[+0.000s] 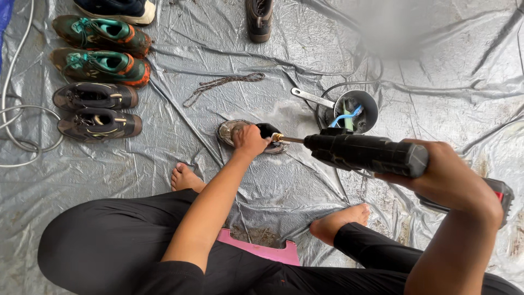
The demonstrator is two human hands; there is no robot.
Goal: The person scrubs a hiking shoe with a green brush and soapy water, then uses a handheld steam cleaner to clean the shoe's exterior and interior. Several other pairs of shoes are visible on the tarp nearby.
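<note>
Left hand (250,139) clamped on wet dark shoe (273,131) lying on grey plastic tarp (218,49), right hand (445,175) gripping black handheld spray gun (360,153) aimed at it; four muddy shoes (98,82) untouched alongside.

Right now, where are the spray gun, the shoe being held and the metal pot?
spray gun (365,153), head view, on its black barrel.
shoe (229,131), head view, on the toe end left of the left hand (250,140).
metal pot (370,104), head view, on its rim.
</note>
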